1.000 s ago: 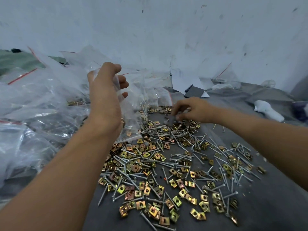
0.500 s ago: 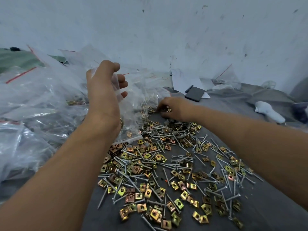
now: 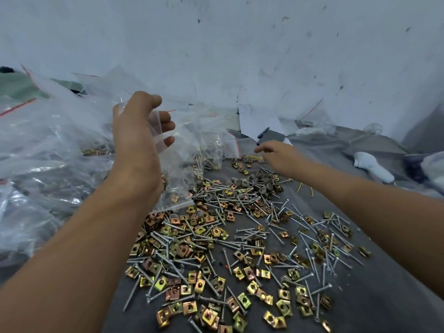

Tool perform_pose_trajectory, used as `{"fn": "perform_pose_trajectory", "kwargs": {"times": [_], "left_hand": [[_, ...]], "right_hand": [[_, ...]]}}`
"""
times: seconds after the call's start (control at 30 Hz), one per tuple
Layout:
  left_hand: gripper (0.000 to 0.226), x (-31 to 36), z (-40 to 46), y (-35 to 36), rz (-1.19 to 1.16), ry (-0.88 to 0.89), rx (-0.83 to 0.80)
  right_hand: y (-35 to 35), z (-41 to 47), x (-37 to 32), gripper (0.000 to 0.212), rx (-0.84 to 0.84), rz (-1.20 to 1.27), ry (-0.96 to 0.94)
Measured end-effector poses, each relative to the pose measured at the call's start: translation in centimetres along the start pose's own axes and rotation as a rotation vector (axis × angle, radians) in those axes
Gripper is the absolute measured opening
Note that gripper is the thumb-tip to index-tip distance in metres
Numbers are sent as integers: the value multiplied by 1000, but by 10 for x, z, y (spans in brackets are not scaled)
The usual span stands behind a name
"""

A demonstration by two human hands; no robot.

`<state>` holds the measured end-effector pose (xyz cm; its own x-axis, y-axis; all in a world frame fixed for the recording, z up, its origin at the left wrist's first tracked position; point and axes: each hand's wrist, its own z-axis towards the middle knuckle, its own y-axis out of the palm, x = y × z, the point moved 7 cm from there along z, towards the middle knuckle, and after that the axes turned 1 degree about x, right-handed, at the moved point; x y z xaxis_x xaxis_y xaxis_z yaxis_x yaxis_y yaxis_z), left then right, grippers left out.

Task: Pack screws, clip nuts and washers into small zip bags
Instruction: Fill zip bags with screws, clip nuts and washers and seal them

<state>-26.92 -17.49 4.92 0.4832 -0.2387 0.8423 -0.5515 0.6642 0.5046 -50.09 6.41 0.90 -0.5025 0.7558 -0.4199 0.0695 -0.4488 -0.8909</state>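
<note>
My left hand is raised over the left side of the pile and grips a small clear zip bag between thumb and fingers. Silver screws and gold clip nuts lie mixed across the grey cloth. Grey round washers sit at the pile's far end. My right hand reaches over the farthest washers with its index finger stretched left. Its other fingers are hidden, so I cannot see whether it holds anything.
A big heap of clear plastic bags, some filled, covers the left side. Sheets of white paper and a flat black object lie against the wall behind. A white object lies at far right.
My right hand has moved from the near washers farther back and to the right. The left hand keeps the bag in about the same place.
</note>
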Motion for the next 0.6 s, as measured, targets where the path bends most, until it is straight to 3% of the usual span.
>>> {"fn": "perform_pose_trajectory", "kwargs": {"times": [0.1,0.17,0.23,0.47,0.6], "left_hand": [[51,-2,2,0,15,15,-15],[50,-2,3,-1,22,22,-25],[49,-2,5,-2,22,22,-22],[51,1,3,1,-22,0,-27],[50,1,1,3,-23,2,-27]], "right_hand": [[29,20,2,45,-175,34,93],[45,25,-6,36,-242,55,63],[48,30,-8,30,-213,109,40],[30,13,-1,48,-117,297,-34],[30,20,1,43,-105,156,3]]}}
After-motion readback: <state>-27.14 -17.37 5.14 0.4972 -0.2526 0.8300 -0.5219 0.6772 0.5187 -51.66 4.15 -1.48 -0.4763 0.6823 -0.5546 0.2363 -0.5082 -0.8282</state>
